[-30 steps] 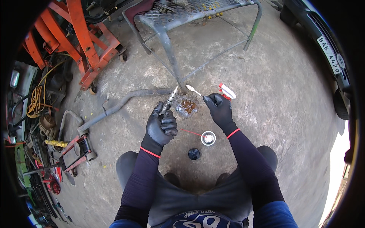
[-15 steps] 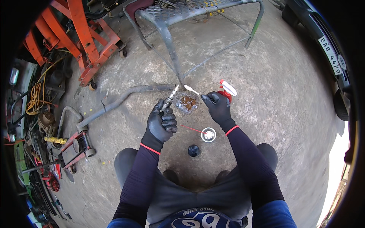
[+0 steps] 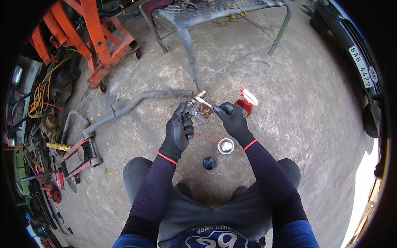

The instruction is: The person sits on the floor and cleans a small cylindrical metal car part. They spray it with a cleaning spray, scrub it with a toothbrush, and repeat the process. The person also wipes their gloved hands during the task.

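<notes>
Item: small metal part (image 3: pixel 194 100) brushed over a stained patch of concrete floor (image 3: pixel 306 124)

We held the small metal part wrapped in our black-gloved left hand (image 3: pixel 180 129), fingers curled tight about it, its silver end sticking up past the thumb; our gloved right hand (image 3: pixel 232 120) pinched a light-coloured brush (image 3: pixel 203 101) whose tip touched the part. Both sat above a rusty wet stain (image 3: pixel 204 111). Just beside the right hand stood a red spray bottle (image 3: pixel 245 103) with white trigger; near our knees, an upright spray can (image 3: pixel 226 146) with thin red straw and a black cap (image 3: pixel 209 163). Further off: grey metal stand (image 3: pixel 215 12), bent pipe (image 3: pixel 132 105), orange hoist (image 3: pixel 97 37), floor jack (image 3: pixel 80 155)
</notes>
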Motion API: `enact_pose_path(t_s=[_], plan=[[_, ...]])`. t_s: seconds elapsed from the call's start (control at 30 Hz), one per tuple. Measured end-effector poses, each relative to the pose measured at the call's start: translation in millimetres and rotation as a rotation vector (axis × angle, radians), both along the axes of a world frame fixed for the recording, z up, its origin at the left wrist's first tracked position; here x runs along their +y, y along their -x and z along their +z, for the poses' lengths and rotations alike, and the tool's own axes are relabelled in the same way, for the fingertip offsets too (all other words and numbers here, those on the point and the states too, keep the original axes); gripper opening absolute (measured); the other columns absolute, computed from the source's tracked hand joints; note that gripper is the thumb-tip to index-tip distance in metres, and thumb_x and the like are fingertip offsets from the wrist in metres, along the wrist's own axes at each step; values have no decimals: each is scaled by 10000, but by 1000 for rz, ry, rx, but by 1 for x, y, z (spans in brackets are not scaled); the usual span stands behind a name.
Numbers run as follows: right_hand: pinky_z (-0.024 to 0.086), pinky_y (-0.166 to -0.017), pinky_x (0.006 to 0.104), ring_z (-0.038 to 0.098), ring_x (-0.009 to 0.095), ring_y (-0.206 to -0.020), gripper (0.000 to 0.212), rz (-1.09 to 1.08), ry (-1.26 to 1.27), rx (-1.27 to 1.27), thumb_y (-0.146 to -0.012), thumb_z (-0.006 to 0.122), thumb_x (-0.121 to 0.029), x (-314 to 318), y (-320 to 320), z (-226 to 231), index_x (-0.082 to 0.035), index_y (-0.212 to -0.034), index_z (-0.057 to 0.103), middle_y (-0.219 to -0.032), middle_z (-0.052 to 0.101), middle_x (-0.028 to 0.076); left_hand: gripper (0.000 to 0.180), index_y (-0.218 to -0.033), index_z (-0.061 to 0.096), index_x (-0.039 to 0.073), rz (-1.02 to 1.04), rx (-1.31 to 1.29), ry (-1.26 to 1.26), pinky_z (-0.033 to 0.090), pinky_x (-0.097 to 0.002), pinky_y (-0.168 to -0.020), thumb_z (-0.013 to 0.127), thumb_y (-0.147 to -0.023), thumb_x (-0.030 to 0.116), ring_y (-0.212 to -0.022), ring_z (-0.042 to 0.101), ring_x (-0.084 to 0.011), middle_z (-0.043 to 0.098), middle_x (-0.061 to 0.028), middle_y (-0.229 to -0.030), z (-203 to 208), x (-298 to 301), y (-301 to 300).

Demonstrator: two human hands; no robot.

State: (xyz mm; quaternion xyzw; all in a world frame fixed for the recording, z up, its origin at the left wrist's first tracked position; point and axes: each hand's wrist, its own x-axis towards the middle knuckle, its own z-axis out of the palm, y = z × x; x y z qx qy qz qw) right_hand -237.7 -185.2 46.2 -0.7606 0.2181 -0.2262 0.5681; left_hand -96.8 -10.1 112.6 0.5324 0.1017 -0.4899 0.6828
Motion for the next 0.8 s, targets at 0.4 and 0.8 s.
enact_pose_path(t_s=[0.4,0.8], plan=[[396,-567,277,472,54,-592,294,29,-295,101,-1028,713,-310,-44,15,53,-48,-895,702,-666,574,-38,178,-1080,635,3,-64,-1135,4,433,-272,-637,692,-1005,154,-718,516,-63,609,-16,-827,-20,14,-6],[412,-590,365,477,146,-600,351,-110,-46,140,-1037,678,-286,7,-12,42,27,-878,668,-657,578,116,263,-1010,650,3,-95,-1303,-158,455,-340,-620,777,-944,224,-673,555,-161,602,-81,-795,-19,12,-4]])
